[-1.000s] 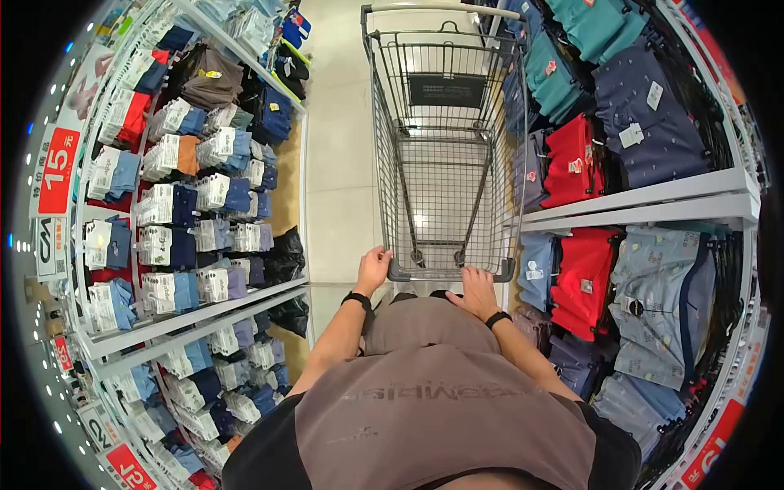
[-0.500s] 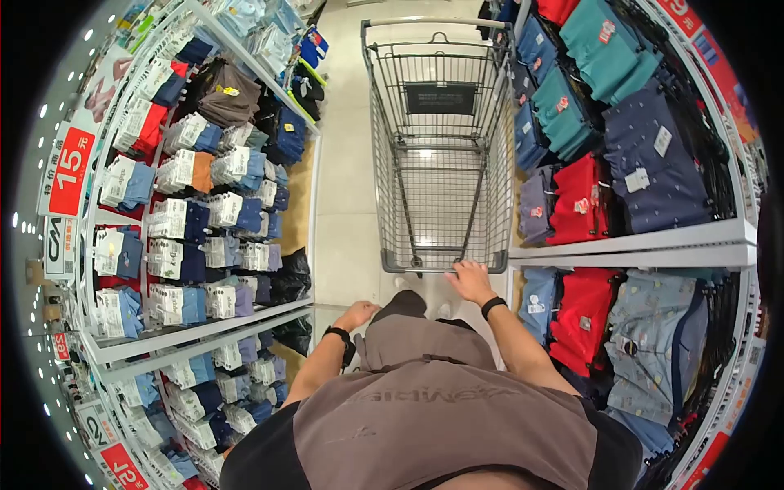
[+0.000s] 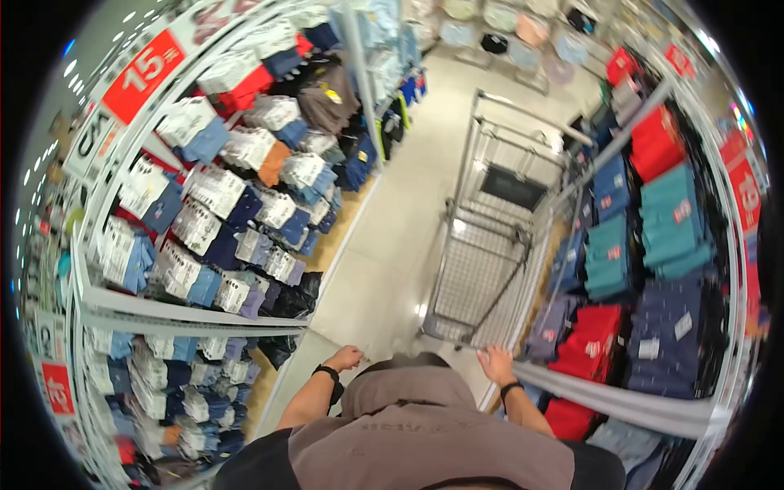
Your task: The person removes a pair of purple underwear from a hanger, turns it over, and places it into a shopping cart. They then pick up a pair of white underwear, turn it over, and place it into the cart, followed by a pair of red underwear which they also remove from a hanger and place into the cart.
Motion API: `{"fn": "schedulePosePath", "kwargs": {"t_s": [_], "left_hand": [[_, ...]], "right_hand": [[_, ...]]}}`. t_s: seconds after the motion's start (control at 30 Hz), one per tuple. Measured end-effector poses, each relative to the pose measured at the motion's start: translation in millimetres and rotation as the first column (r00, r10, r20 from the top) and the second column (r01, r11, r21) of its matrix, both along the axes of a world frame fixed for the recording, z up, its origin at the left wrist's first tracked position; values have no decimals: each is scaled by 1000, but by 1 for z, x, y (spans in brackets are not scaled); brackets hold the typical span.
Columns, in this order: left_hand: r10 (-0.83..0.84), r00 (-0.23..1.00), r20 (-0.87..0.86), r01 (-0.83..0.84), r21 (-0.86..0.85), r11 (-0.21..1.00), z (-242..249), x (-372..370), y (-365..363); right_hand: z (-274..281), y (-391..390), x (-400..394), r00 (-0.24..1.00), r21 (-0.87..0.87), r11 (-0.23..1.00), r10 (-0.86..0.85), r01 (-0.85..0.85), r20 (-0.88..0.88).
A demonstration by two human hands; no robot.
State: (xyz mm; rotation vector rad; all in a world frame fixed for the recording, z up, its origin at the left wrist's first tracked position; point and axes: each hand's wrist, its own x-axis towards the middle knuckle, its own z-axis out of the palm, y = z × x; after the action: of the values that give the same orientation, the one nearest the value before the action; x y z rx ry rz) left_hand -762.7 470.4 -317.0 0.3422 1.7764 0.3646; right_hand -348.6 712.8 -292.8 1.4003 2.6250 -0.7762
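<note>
Along the pale tiled aisle (image 3: 384, 237), a grey wire shopping cart (image 3: 482, 278) is set ahead of the person, turned at a slant, with its handle (image 3: 535, 118) at the far end and a dark panel (image 3: 513, 188) fixed below it. The right hand (image 3: 496, 365) is held at the cart's near right corner, with the fingers extended and slightly spread; whether the rim is pressed by the fingertips cannot be told. The left hand (image 3: 346, 357) is held to the left of the cart, well apart from it, with the fingers loosely curled; how tightly they are closed cannot be told, and nothing is seen to be held. Dark bands are worn on both wrists.

On the left, a white-framed rack (image 3: 180, 309) is filled with folded garments in white card wraps, mostly blue and navy, with an orange garment (image 3: 273, 163) among them. A brown garment (image 3: 327, 98) is hung farther up, and a black plastic bag (image 3: 296, 298) is lodged at the rack's near right end. A red price sign (image 3: 143, 75) marked 15 is mounted above.

On the right, teal garments (image 3: 674, 216), red garments (image 3: 590, 343) and navy garments (image 3: 670, 339) are displayed with small tags, above a white shelf beam (image 3: 621, 396).
</note>
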Motion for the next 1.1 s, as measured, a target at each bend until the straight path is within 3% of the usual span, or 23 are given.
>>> {"fn": "schedulePosePath", "kwargs": {"t_s": [0.13,0.2,0.23,0.3,0.37,0.4,0.43,0.47,0.5,0.53,0.57,0.6,0.63,0.77,0.83,0.87,0.9,0.93,1.0,1.03,1.07,1.1], "left_hand": [[90,992,-89,-71,197,978,-4,-29,8],[140,988,-70,-125,190,974,-4,-37,3],[172,983,-68,-157,185,970,-7,-46,1],[206,977,-48,-197,150,969,-4,-62,-5],[190,976,-107,-178,112,978,1,-80,-9],[192,978,-77,-184,102,978,-26,-93,-20],[196,977,-79,-190,81,978,-22,-102,-22],[158,985,-67,-143,189,972,-31,-115,-31],[198,978,-72,-186,142,972,-24,-124,-29],[262,962,-81,-250,132,959,-14,-131,-27],[59,995,-80,-46,161,986,-44,-155,-43],[109,987,-117,-90,154,984,-29,-163,-41],[269,962,-32,-264,122,957,-14,-170,-39],[412,911,10,-412,75,908,2,-206,-55],[353,935,39,-351,-49,935,2,-225,-61],[307,951,30,-304,-89,949,3,-233,-64],[259,966,19,-255,-130,958,5,-243,-65],[269,963,18,-265,-128,956,3,-254,-64],[45,999,-15,-46,-40,998,-5,-265,-68],[-155,985,-79,155,-7,988,-12,-278,-63],[-3,999,-54,0,-42,999,-40,-285,-65],[79,997,-4,-78,35,996,-55,-294,-59]], "right_hand": [[22,22,-31,994,-71,997,29,-22,108],[34,15,-53,996,130,991,6,-17,86],[46,16,-78,996,138,990,23,-35,90],[69,14,-147,995,-20,997,-72,71,-66],[34,13,-196,980,-30,990,-143,140,-140],[21,14,-221,950,-51,974,-225,219,-215],[18,21,-235,921,-140,969,-237,203,-308],[-36,27,-234,881,-226,927,-359,299,-308],[-89,38,-243,827,-313,868,-475,385,-301],[-77,45,-256,825,-246,856,-509,455,-244],[-53,43,-260,816,-172,836,-547,521,-184],[-8,49,-277,764,-232,798,-601,557,-234],[28,42,-289,714,-299,754,-654,585,-250],[5,46,-304,737,-161,745,-666,647,-118],[-6,58,-312,753,-159,754,-653,637,-82],[-23,59,-315,783,-14,789,-613,615,-105],[3,61,-326,752,-119,760,-649,638,-116],[1,66,-335,748,-98,761,-649,642,-137],[-5,74,-342,761,-80,773,-634,630,-135],[-10,83,-347,770,-57,783,-620,619,-151],[-14,88,-350,780,-35,794,-604,608,-162],[-15,92,-353,795,-40,807,-588,590,-148]]}}
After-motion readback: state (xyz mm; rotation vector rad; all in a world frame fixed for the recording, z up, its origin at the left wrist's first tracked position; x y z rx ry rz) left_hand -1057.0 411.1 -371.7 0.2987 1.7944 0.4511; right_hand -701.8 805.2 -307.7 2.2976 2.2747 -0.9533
